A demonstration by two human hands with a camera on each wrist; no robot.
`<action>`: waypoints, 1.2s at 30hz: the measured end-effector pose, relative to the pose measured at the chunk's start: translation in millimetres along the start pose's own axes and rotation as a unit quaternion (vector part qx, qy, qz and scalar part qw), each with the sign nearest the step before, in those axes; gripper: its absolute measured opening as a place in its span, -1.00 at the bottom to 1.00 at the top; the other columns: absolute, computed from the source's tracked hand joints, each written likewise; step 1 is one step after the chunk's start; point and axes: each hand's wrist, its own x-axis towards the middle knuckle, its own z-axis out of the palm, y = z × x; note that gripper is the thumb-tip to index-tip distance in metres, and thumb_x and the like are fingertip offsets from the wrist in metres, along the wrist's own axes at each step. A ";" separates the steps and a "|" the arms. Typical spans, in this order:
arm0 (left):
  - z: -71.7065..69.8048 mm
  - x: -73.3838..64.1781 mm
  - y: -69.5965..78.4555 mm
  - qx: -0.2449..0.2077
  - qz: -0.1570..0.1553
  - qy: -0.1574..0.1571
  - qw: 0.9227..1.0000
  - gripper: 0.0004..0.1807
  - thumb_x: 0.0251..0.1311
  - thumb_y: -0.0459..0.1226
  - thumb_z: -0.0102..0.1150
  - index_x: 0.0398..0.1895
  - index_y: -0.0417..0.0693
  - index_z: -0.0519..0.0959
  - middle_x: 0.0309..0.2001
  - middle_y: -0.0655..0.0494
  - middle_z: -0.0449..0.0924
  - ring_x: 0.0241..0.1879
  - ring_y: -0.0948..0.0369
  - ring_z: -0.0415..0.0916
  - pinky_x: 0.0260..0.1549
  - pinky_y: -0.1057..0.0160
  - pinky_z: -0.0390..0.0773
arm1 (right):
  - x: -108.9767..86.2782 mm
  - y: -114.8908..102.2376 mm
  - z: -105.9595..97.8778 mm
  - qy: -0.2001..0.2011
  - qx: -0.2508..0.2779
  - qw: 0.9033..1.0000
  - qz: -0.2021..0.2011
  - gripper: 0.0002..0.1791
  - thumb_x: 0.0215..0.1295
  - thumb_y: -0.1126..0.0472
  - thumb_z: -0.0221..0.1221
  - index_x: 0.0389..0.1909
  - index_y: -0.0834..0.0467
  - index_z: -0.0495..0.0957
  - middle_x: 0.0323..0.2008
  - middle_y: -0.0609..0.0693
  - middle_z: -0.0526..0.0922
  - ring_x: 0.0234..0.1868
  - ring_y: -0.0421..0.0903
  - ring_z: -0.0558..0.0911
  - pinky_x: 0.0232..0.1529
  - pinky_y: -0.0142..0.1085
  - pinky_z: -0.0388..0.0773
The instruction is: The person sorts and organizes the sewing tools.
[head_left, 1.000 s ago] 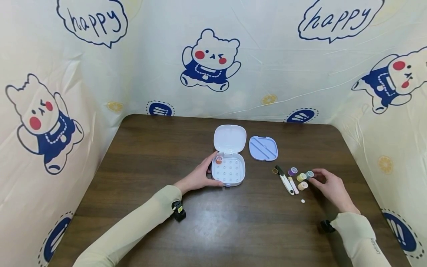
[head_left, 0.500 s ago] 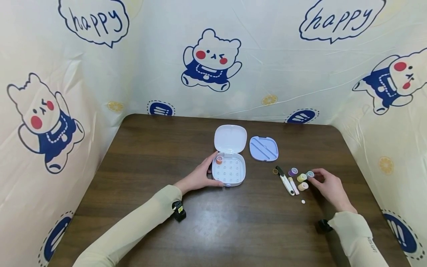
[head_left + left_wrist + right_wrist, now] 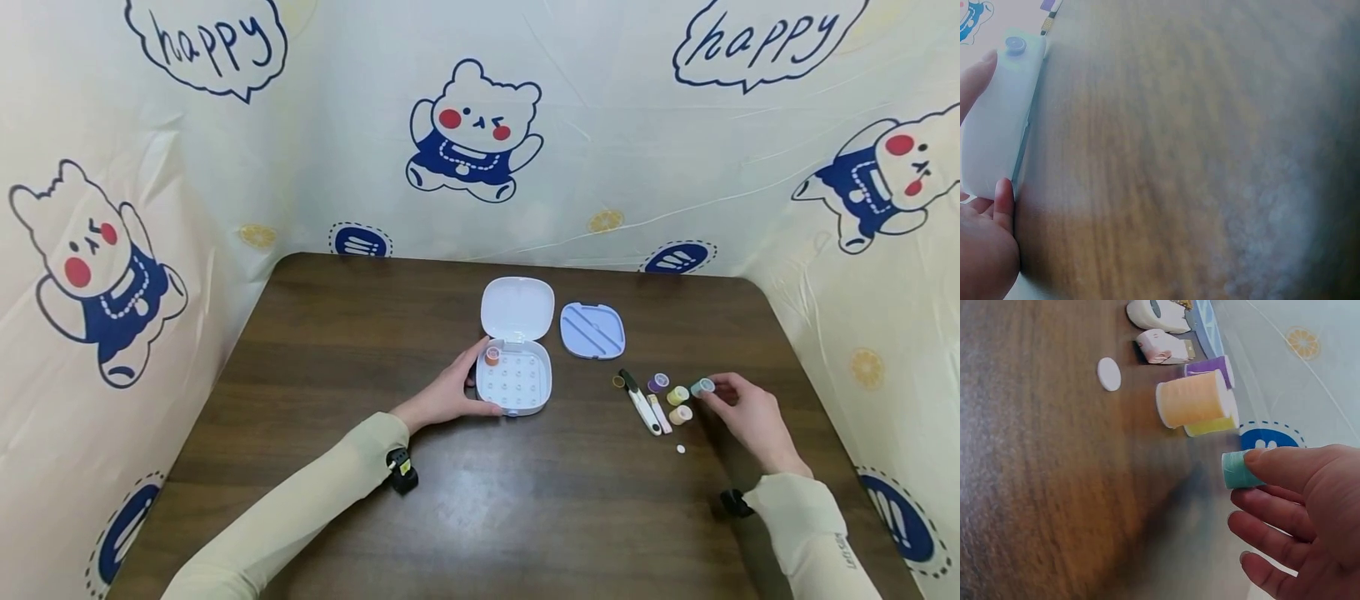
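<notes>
My left hand [image 3: 447, 393] grips the left side of a small white sewing box [image 3: 528, 410], thumb at its front and fingers at the back. Its hinged lid [image 3: 517, 308] stands open behind it. Inside, an orange thread spool [image 3: 492, 357] sits in the back left corner among rows of small pegs. In the left wrist view the box's outer wall [image 3: 1000, 125] shows beside the thumb. My right hand [image 3: 753, 417] pinches a teal thread spool [image 3: 1235, 470] between thumb and fingers, just right of the other spools.
Purple [image 3: 657, 382], yellow [image 3: 677, 396] and peach [image 3: 681, 415] spools stand close together. Left of them lie thread snips [image 3: 642, 407], a small pink-and-white piece [image 3: 660, 414] and a gold ring [image 3: 618, 382]. A white disc [image 3: 680, 449] lies nearer; a blue divider tray [image 3: 592, 332] lies behind.
The teal spool, in my right hand's pinch, has shifted slightly right, away from the yellow spool, and tilted. My left hand stays on the sewing box.
</notes>
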 end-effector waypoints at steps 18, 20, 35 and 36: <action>-1.4 -1.2 0.8 0.002 -0.008 -0.007 1.000 0.34 0.05 0.04 0.62 0.72 0.27 -0.19 0.65 -0.01 -0.05 0.47 0.06 0.19 0.41 0.01 0.30 | -3.0 -40.9 -10.6 0.040 -0.022 0.996 -0.077 -0.72 0.41 0.18 0.36 0.01 0.27 0.65 -0.18 0.18 0.75 -0.18 0.13 0.70 -0.23 -0.20 0.63; -1.6 -0.8 0.8 0.003 -0.007 -0.007 1.000 0.35 0.05 0.04 0.62 0.72 0.28 -0.19 0.65 -0.01 -0.05 0.47 0.06 0.19 0.41 0.02 0.31 | -1.8 -48.1 -10.2 0.043 -0.025 0.995 -0.090 -0.73 0.38 0.22 0.37 0.00 0.27 0.66 -0.19 0.17 0.75 -0.19 0.12 0.69 -0.21 -0.15 0.62; -0.5 0.5 -0.4 0.004 -0.003 -0.009 1.000 0.35 0.05 0.06 0.61 0.73 0.28 -0.19 0.65 -0.01 -0.05 0.46 0.07 0.20 0.39 0.03 0.33 | 8.1 -82.0 3.4 -0.013 0.010 0.995 -0.101 -0.71 0.44 0.21 0.32 0.09 0.25 0.63 -0.11 0.17 0.74 -0.14 0.09 0.67 -0.04 0.09 0.65; -0.6 0.7 -0.4 0.005 -0.003 -0.009 1.000 0.35 0.05 0.07 0.61 0.73 0.28 -0.19 0.65 0.00 -0.05 0.46 0.08 0.20 0.39 0.04 0.33 | 9.3 -84.0 4.9 -0.015 0.011 0.995 -0.103 -0.71 0.44 0.21 0.32 0.08 0.25 0.64 -0.12 0.16 0.74 -0.15 0.08 0.67 -0.05 0.07 0.65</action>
